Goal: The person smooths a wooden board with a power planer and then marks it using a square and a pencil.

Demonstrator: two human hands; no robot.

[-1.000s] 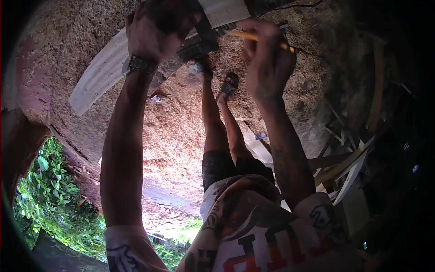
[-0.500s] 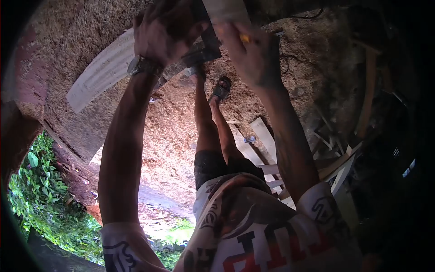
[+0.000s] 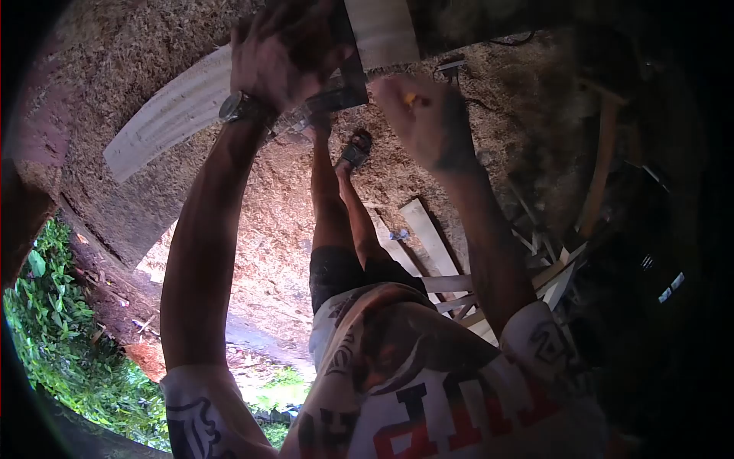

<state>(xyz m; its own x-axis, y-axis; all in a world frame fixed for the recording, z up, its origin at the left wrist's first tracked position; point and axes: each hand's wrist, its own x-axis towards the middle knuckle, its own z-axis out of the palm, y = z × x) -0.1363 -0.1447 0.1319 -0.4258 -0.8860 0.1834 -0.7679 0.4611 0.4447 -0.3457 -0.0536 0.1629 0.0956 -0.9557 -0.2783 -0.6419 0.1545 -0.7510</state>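
My left hand [image 3: 279, 65], with a watch at its wrist, is over a dark flat piece [image 3: 353, 80], its thumb toward the right and its other fingertips dim. Beside this piece, a pale board [image 3: 382, 32] runs out of the top edge. My right hand [image 3: 424, 122] is closed just below the board's end, apart from it. A small yellow-orange thing [image 3: 411, 99] shows between its fingers; its full shape is hidden. Left of my left hand lies a curved pale wooden piece [image 3: 172, 111].
Shavings cover the ground [image 3: 267, 199] around my sandalled foot [image 3: 356, 147]. Pale boards [image 3: 432, 237] and wooden strips lie at the lower right. A dark-handled tool or clamp [image 3: 451, 67] is behind my right hand. Green plants [image 3: 46, 306] grow at the lower left.
My right hand has moved down, away from the pale board's end, which now shows more. My left hand stays by the dark piece. The whole view has shifted slightly.
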